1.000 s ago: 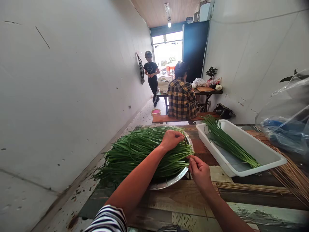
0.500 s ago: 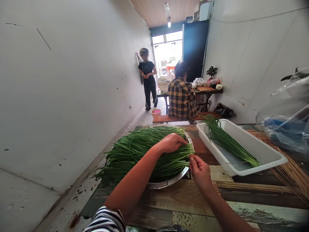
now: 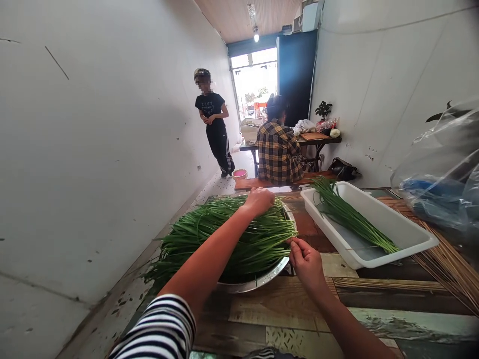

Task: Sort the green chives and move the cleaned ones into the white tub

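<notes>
A big heap of long green garlic chives (image 3: 209, 229) fills a round metal basin (image 3: 258, 283), their pale cut ends pointing right. My left hand (image 3: 260, 201) reaches across to the far side of the heap. Its fingers curl down and in, and what they grip is hidden. At the right rim, by the chive ends, my right hand (image 3: 307, 262) pinches thumb and forefinger together; whatever is between them is too thin to make out. A neat bunch of chives (image 3: 352, 214) lies in a white plastic tray (image 3: 400, 257), with a thin stick near its cut ends.
Thin bamboo skewers (image 3: 449, 274) lie on the wood-patterned table (image 3: 277, 304), right of the tray. A clear plastic bag (image 3: 437, 174) stands behind them. Beyond, a person in plaid (image 3: 279, 149) sits on a bench (image 3: 247, 184), and another person (image 3: 213, 119) stands by the left wall.
My left hand has moved from the chive ends to the far side of the heap. My right hand keeps its pinch by the rim. The standing person has come nearer.
</notes>
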The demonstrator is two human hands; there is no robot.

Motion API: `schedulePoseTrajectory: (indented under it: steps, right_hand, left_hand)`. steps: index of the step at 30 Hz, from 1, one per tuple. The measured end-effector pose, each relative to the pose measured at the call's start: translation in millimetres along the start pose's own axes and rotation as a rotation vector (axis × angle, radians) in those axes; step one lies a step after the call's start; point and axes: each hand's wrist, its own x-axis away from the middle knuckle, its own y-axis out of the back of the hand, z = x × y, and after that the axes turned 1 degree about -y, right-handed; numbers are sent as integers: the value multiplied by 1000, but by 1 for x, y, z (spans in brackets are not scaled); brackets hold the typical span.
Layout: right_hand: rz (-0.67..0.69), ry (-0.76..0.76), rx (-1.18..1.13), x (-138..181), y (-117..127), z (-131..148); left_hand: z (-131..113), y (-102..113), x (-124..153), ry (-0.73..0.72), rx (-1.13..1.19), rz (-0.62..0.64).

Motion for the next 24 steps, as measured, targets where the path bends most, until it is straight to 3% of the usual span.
schedulePoseTrajectory:
  steps: [8,15,24]
  right_hand:
    - [4,-6,-44,0,-1,0]
    - [-12,29,21,-1,-1,3]
    - [1,-5,-7,2,-1,5]
  left_hand:
    - [8,-5,-8,-207,-20,-2]
    - [-12,9,16,-62,265,-77]
    - [-24,1,38,48,441,-139]
